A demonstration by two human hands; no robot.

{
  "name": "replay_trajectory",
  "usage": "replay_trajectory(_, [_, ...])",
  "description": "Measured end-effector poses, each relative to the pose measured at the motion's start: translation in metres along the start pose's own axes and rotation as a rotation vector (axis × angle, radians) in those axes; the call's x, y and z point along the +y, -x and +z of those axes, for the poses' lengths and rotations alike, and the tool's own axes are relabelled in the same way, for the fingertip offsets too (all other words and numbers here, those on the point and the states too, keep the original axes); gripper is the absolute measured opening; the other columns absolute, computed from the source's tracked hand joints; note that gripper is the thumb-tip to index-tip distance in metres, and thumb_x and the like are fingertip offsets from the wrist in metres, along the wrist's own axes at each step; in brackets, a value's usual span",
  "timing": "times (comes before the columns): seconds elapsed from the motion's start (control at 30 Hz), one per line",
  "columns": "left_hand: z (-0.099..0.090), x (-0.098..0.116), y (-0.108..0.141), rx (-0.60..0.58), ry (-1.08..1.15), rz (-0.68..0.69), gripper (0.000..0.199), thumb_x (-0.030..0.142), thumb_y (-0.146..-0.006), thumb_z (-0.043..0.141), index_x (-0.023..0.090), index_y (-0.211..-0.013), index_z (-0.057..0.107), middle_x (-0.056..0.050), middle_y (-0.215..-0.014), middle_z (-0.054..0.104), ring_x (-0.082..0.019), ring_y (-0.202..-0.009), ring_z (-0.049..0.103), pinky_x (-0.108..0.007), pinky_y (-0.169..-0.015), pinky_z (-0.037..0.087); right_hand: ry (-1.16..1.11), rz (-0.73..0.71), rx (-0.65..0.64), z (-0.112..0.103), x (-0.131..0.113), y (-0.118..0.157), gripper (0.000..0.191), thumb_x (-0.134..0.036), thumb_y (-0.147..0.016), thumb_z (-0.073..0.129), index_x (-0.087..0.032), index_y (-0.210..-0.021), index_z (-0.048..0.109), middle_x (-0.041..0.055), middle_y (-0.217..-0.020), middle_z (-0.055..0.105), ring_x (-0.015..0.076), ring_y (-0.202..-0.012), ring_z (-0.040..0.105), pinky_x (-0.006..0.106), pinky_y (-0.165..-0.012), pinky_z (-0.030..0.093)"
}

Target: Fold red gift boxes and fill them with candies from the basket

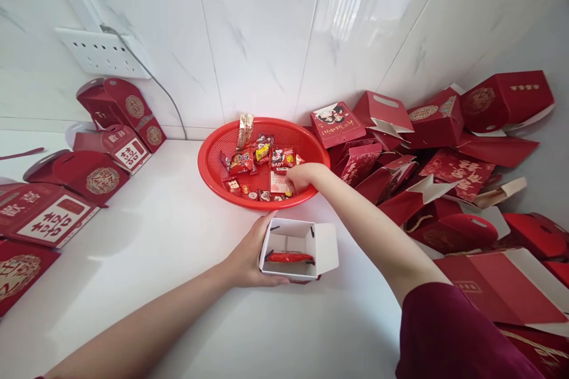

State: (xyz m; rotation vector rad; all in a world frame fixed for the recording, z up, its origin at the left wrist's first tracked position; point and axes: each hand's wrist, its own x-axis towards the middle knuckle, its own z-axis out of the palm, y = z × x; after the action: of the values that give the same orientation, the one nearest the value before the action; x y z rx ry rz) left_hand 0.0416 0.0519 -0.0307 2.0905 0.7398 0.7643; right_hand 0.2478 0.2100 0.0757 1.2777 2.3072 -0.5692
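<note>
My left hand (254, 257) grips the left side of a small open gift box (290, 275), thumb along the far wall and fingers underneath the near one. The box has a white inside, and its flap (328, 249) sticks out to the right. One red wrapped packet (290, 257) lies in it. Beyond the box is a red plastic basket (207, 157) of assorted wrapped sweets (242, 161). My right hand (300, 177) reaches into the basket's right side with its fingers curled down beside a pale pink packet (278, 182). Whatever is between those fingertips is hidden.
Several assembled red gift boxes (104, 182) stand in a row on the left. A jumbled heap of red boxes (444, 172) fills the right side. Behind the white tabletop (186, 314) rises a tiled wall (262, 29) with a power strip (104, 50) and hanging cable (155, 77).
</note>
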Motion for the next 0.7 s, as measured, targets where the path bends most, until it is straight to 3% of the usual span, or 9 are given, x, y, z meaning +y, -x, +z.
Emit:
replay_trajectory(0.17, [0.0, 0.0, -0.001, 0.001, 0.032, 0.009, 0.129, 0.053, -0.062, 0.085, 0.028, -0.157, 0.002, -0.019, -0.156, 0.025, -0.044, -0.141, 0.033, -0.061, -0.114, 0.032, -0.176, -0.237, 0.126, -0.004, 0.0, 0.024, 0.036, -0.011, -0.079, 0.065, -0.019, -0.115, 0.068, 0.0068, -0.112, 0.071, 0.0198, -0.098, 0.067, 0.025, -0.082, 0.05])
replay_trajectory(0.23, [0.0, 0.003, -0.003, 0.005, 0.05, 0.008, 0.127, 0.053, -0.062, 0.085, 0.028, -0.157, 0.003, -0.018, -0.154, 0.027, -0.043, -0.14, 0.035, -0.061, -0.113, 0.033, -0.347, -0.39, 0.198, -0.002, -0.003, 0.042, 0.036, -0.014, -0.089, 0.057, -0.02, -0.124, 0.061, 0.0056, -0.117, 0.068, 0.0155, -0.1, 0.065, 0.024, -0.085, 0.049])
replay_trajectory(0.3, [0.0, 0.006, -0.004, 0.015, 0.075, 0.004, 0.126, 0.052, -0.062, 0.085, 0.027, -0.157, 0.005, -0.018, -0.154, 0.029, -0.043, -0.14, 0.035, -0.061, -0.114, 0.032, -0.604, -0.602, 0.24, 0.003, -0.006, 0.062, 0.031, -0.017, -0.094, 0.052, -0.018, -0.125, 0.057, 0.0064, -0.113, 0.068, 0.014, -0.097, 0.064, 0.025, -0.085, 0.05])
replay_trajectory(0.4, [0.0, 0.01, -0.008, 0.02, 0.127, 0.02, 0.122, 0.051, -0.063, 0.085, 0.026, -0.156, 0.01, -0.018, -0.155, 0.031, -0.042, -0.141, 0.034, -0.061, -0.115, 0.031, -0.896, -0.843, 0.186, 0.012, -0.015, 0.09, 0.023, -0.022, -0.096, 0.055, -0.015, -0.118, 0.057, 0.0073, -0.105, 0.067, 0.014, -0.091, 0.064, 0.028, -0.082, 0.052])
replay_trajectory(0.47, [0.0, 0.011, -0.01, 0.02, 0.164, 0.045, 0.118, 0.048, -0.063, 0.085, 0.026, -0.155, 0.015, -0.018, -0.155, 0.032, -0.042, -0.142, 0.035, -0.061, -0.115, 0.031, -0.937, -0.876, 0.136, 0.017, -0.021, 0.103, 0.017, -0.021, -0.095, 0.056, -0.014, -0.11, 0.057, 0.0073, -0.103, 0.067, 0.0143, -0.092, 0.064, 0.029, -0.083, 0.052])
replay_trajectory(0.57, [0.001, 0.012, -0.011, 0.023, 0.187, 0.069, 0.113, 0.045, -0.063, 0.086, 0.025, -0.153, 0.021, -0.017, -0.155, 0.034, -0.042, -0.141, 0.036, -0.061, -0.115, 0.031, -0.817, -0.829, 0.137, 0.019, -0.028, 0.116, 0.008, -0.015, -0.095, 0.052, -0.014, -0.099, 0.059, 0.0042, -0.094, 0.066, 0.0116, -0.083, 0.061, 0.025, -0.076, 0.05])
replay_trajectory(0.7, [0.0, 0.015, -0.012, 0.023, 0.185, 0.059, 0.114, 0.042, -0.063, 0.087, 0.023, -0.154, 0.02, -0.018, -0.154, 0.034, -0.042, -0.141, 0.036, -0.06, -0.115, 0.031, -0.622, -0.723, 0.18, 0.019, -0.03, 0.125, 0.017, -0.007, -0.093, 0.047, -0.014, -0.094, 0.062, 0.0015, -0.088, 0.064, 0.0098, -0.075, 0.056, 0.022, -0.069, 0.046])
